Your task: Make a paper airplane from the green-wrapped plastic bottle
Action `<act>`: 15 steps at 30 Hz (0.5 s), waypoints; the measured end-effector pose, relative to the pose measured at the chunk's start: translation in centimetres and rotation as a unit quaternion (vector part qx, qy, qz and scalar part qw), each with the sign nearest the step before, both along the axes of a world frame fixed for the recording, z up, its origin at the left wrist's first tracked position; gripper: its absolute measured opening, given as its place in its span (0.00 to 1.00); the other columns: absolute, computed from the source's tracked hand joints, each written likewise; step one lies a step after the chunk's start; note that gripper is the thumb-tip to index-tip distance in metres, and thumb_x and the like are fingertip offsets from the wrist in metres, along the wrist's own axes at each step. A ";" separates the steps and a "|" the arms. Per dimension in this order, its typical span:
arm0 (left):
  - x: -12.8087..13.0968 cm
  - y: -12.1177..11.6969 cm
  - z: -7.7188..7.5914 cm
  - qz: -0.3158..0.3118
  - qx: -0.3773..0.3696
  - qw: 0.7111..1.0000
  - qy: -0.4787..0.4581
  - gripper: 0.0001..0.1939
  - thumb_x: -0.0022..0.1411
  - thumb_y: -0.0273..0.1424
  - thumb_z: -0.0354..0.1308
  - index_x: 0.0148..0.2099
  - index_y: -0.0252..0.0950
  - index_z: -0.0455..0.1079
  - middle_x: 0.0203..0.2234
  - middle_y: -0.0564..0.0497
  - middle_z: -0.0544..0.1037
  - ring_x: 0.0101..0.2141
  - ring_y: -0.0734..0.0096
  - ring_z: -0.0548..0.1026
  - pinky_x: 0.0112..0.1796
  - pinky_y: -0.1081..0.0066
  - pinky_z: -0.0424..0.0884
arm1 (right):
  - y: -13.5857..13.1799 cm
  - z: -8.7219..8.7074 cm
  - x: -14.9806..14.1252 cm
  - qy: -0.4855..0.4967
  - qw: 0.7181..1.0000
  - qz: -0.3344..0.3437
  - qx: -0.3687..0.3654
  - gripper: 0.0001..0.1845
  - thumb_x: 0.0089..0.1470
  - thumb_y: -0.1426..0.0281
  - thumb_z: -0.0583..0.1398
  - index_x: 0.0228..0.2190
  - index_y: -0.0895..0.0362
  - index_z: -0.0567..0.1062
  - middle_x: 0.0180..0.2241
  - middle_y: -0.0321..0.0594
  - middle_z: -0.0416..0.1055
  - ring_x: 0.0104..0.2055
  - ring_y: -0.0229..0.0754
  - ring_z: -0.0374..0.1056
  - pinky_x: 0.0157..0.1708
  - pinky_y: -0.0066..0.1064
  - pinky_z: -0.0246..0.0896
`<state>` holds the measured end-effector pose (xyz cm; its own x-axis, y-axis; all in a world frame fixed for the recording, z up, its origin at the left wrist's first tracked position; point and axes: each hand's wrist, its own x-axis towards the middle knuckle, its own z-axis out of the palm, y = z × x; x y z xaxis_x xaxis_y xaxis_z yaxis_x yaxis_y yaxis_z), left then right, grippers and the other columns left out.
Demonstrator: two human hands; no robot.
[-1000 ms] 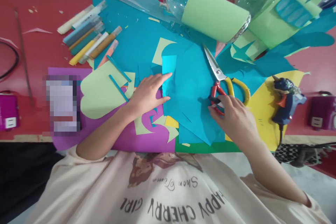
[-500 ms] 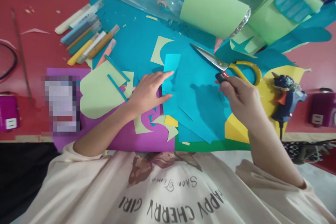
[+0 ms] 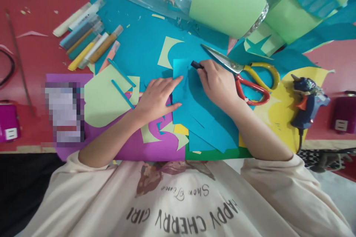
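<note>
Red tabletop (image 3: pixel 30 55), near edge running along the person's shirt, both forearms crossing it. Large blue sheet (image 3: pixel 133 26) fills the middle; purple sheet (image 3: pixel 167 150) at the near edge, left of centre; yellow sheet (image 3: pixel 278 111) on the right. Bottle in pale green paper (image 3: pixel 228 5) lies on its side at the far side, red cap toward the left, limiting room that way. A stretch of blue paper shows between bottle and hands, a pale green scrap (image 3: pixel 168 50) on it. Right hand (image 3: pixel 218 83) over the blue paper, grip closed, fingers curled, pinching a black stick-like tool. Left hand (image 3: pixel 158 96) flat, grip spread, index finger and thumb well apart, both tips over the blue strip. Scissors (image 3: pixel 237 68) just beyond and right of the right hand, red handle close beside that wrist, contact unclear; tight on that side. Glue gun (image 3: pixel 311 109) on the yellow sheet, well apart. Blue strip (image 3: pixel 180 68) sits under the left fingertips, left of the right hand; far end sticks out past the index finger, right border hard to tell. Black stick-like tool (image 3: pixel 197 65) pokes leftward from the right grip, near the strip's far end; type unclear.
</note>
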<state>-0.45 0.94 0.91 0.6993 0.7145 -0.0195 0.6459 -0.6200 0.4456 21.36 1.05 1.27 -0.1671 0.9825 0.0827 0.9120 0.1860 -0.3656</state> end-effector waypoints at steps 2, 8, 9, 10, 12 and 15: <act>0.0 -0.1 0.1 -0.003 0.006 1.000 0.006 0.33 0.66 0.41 0.53 0.68 0.31 0.53 0.55 0.35 0.71 0.55 0.49 0.69 0.55 0.55 0.64 | 0.1 -0.2 0.2 0.004 1.000 -0.009 -0.008 0.18 0.65 0.63 0.43 0.41 0.57 0.68 0.36 0.48 0.75 0.33 0.45 0.71 0.26 0.30 0.53; 0.1 -0.3 0.4 -0.001 0.002 1.000 0.019 0.33 0.67 0.42 0.52 0.68 0.34 0.51 0.55 0.36 0.71 0.56 0.50 0.69 0.56 0.54 0.63 | 0.6 0.8 0.3 -0.025 0.996 -0.049 -0.068 0.17 0.66 0.60 0.45 0.39 0.55 0.68 0.27 0.41 0.72 0.25 0.42 0.66 0.23 0.31 0.43; 0.2 -0.3 0.4 0.000 0.001 1.000 0.020 0.33 0.67 0.42 0.52 0.69 0.33 0.51 0.55 0.36 0.71 0.55 0.49 0.69 0.55 0.54 0.63 | 0.7 1.0 0.2 -0.030 0.994 -0.057 -0.083 0.16 0.66 0.61 0.46 0.39 0.55 0.68 0.28 0.41 0.72 0.25 0.42 0.66 0.24 0.31 0.43; 0.2 -0.3 0.4 0.001 -0.001 1.000 0.022 0.34 0.67 0.42 0.52 0.69 0.33 0.51 0.55 0.36 0.71 0.55 0.49 0.69 0.55 0.54 0.63 | 0.7 1.3 0.1 -0.035 0.992 -0.065 -0.099 0.15 0.66 0.61 0.46 0.39 0.55 0.68 0.29 0.41 0.73 0.26 0.42 0.67 0.24 0.31 0.44; 0.2 -0.3 0.4 0.001 -0.003 1.000 0.027 0.34 0.67 0.43 0.51 0.69 0.32 0.51 0.55 0.35 0.71 0.55 0.49 0.69 0.55 0.54 0.64 | 0.7 1.8 -0.2 -0.052 0.988 -0.077 -0.127 0.15 0.67 0.62 0.46 0.41 0.56 0.68 0.31 0.42 0.73 0.28 0.44 0.69 0.26 0.32 0.44; 0.2 -0.2 0.4 -0.002 -0.004 1.000 0.030 0.34 0.67 0.43 0.51 0.69 0.31 0.51 0.56 0.35 0.70 0.56 0.49 0.68 0.55 0.54 0.63 | 0.6 2.3 -0.4 -0.086 0.982 -0.077 -0.151 0.18 0.68 0.62 0.45 0.46 0.57 0.69 0.33 0.45 0.74 0.31 0.47 0.71 0.26 0.32 0.44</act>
<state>-0.25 0.70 1.33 0.6991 0.7119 -0.0664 0.6693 -0.6189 0.4111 20.97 1.62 3.57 -0.0008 0.9725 -0.2330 0.9741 -0.0520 -0.2202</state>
